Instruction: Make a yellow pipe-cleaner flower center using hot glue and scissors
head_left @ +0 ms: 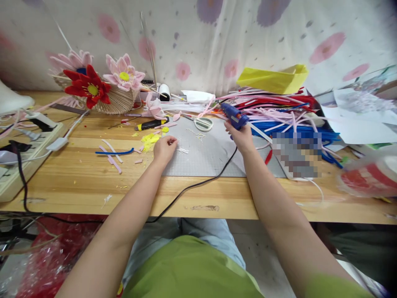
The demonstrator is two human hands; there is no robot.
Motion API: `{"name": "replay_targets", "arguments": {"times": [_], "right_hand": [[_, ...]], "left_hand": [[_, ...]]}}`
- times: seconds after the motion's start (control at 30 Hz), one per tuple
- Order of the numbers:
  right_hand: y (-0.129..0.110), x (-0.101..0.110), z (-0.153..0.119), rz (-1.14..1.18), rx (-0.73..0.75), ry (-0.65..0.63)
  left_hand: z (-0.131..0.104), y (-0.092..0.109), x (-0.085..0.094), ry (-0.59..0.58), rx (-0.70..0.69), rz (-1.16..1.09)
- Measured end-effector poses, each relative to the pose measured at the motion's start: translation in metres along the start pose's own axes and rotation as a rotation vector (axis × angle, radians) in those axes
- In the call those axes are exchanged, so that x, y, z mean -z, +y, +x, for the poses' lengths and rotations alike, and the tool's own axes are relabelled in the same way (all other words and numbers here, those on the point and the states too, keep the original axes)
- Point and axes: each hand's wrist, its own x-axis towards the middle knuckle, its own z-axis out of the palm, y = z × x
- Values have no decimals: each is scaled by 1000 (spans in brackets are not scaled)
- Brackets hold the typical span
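My right hand point(242, 135) is wrapped round the handle of a blue hot glue gun point(235, 115), its nozzle aimed away to the upper left. A pale glue stick point(260, 132) seems to jut from its back. My left hand point(165, 149) rests at the left edge of the grey cutting mat point(201, 167), thumb and fingertips pinched together; what they hold, if anything, is too small to make out. Thin white strands point(182, 150) lie just right of those fingertips. Beside the same hand are yellow scraps point(150, 142) and a small yellow disc point(165, 129).
Scissors point(203, 123) and a yellow-black utility knife point(152, 123) lie behind the mat. Red and pink flowers point(93, 89) stand back left near a power strip point(34, 161). Pipe cleaners point(279, 109) pile up back right. The gun's black cord point(186, 189) crosses the table front.
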Motion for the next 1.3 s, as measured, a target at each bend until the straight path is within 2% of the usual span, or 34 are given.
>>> {"name": "replay_targets", "arguments": {"times": [0.17, 0.27, 0.6, 1.3], "right_hand": [[-19, -22, -27, 37, 75, -474], [-20, -36, -36, 6, 110, -596], [-16, -42, -41, -119, 153, -617], [-18, -43, -41, -173, 172, -615]], "left_hand": [[-2, 3, -1, 20, -13, 11], [-2, 2, -1, 17, -18, 13], [-2, 3, -2, 20, 2, 30], [-2, 3, -2, 23, -10, 31]]}}
